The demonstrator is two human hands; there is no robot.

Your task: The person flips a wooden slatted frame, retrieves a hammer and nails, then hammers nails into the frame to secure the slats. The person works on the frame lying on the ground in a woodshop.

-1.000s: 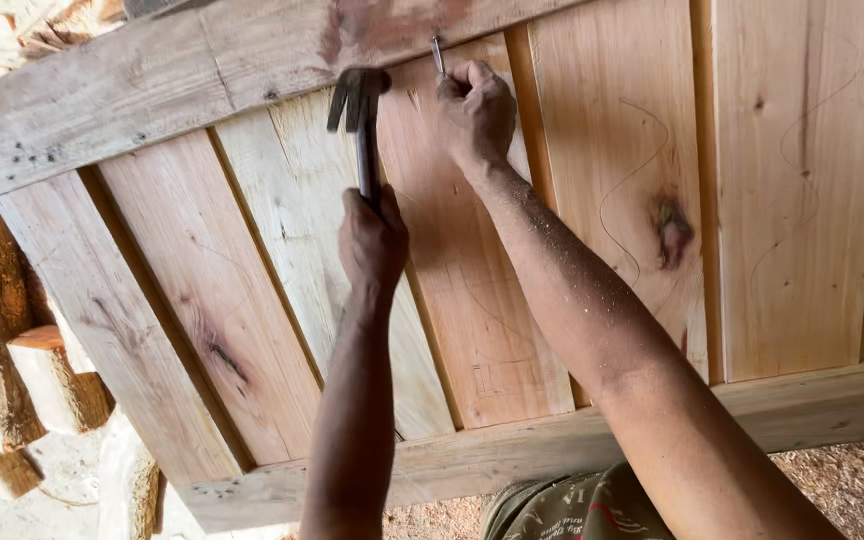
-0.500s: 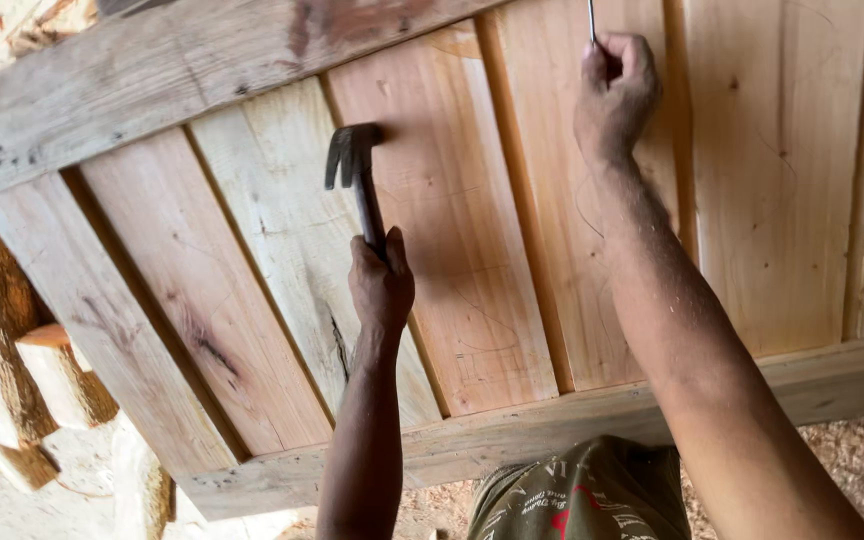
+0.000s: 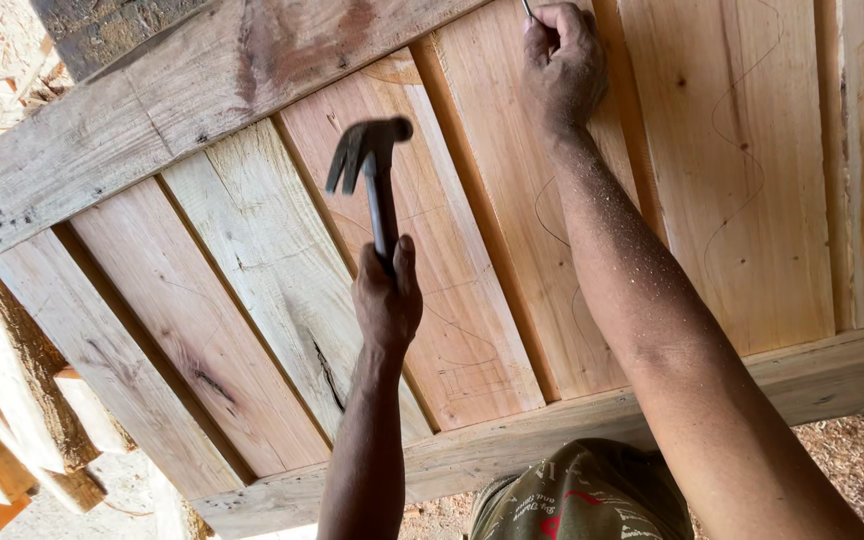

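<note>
Meanwhile the right hand (image 3: 564, 70) w/ pinched nail (image 3: 528, 9) had slid farther right & away along the plank panel (image 3: 732, 190), past the seam. Left hand (image 3: 388, 300), fingers clenched on the claw hammer (image 3: 370, 170), had drawn it back nearer, off the nail — prob. resetting for a fresh strike spot.

The hammer (image 3: 370, 170) has a dark, matt metal head and a metal shank. The planks (image 3: 252, 300) are bare, unpainted wood, rough-sawn with visible grain. The cross beam (image 3: 182, 110) is weathered, stained wood.
</note>
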